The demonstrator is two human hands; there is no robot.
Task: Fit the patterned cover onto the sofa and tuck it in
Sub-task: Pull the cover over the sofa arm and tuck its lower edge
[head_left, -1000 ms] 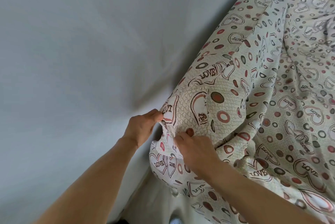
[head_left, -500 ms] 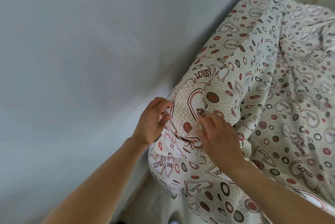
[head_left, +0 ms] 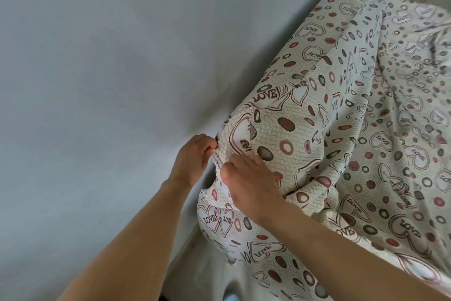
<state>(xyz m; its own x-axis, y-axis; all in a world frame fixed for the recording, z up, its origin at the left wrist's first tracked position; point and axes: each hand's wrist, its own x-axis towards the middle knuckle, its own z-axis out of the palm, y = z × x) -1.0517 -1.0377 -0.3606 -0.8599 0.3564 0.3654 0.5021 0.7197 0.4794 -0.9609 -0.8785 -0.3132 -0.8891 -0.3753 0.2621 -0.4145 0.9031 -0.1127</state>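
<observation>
Cream stretch-knit sofa cover printed with red and grey rings and "LOVE" hearts (head_left: 305,130) is draped over the sofa, filling the right half of the view. Long axis runs from the near corner at lower centre diagonally up to the top right, along the backrest ridge. Fabric is pulled fairly smooth over the near rounded corner and wrinkled and loose over the seat area to the right.

Left hand (head_left: 192,159) is at the wall-side edge of that corner, fingers curled and pinching a gathered fold of the cover. Right hand (head_left: 249,181) is just beside it on the sofa side, thumb and fingers pinching the same bunched seam, palm lying on the fabric. The two hands nearly touch.

Plain pale grey wall (head_left: 109,81) sits tight against the sofa back, leaving only a narrow gap where the left hand works. Pale floor (head_left: 207,274) shows below the corner.
</observation>
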